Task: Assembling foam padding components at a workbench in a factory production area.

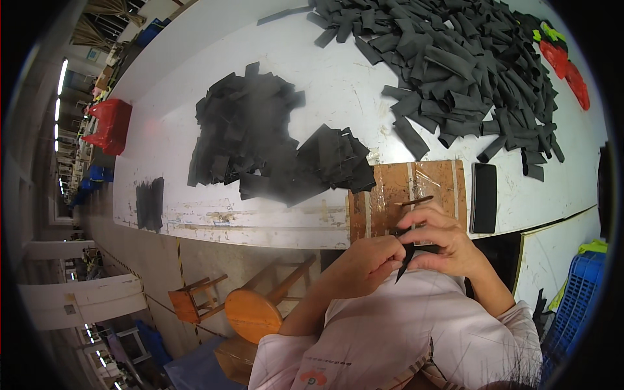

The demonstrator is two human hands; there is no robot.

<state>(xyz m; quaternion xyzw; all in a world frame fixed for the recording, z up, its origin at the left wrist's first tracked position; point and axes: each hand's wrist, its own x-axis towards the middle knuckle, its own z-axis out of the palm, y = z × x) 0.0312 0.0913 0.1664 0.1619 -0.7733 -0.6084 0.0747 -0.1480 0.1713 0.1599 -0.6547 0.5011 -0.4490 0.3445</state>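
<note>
My left hand [376,265] is closed, thumb and fingers pinching a small black fabric piece [404,261] in front of my body. Curled around the other side of this piece is my right hand [439,242], its fingertips meeting the left ones. Part of the fabric is hidden by the fingers. A thin brown pencil-like stick [416,201] shows just beyond my right knuckles; I cannot tell whether it is held or lies on the brown board [383,182]. Right of the board lies a neat black stack [483,198] of flat strips.
A large heap of black fabric tubes [455,71] covers the far right of the white table [162,110]. Flat black pieces [244,130] are piled left of centre. Red bags [112,127] sit at the left edge. Wooden stools [253,315] and a blue crate [575,292] stand below table height.
</note>
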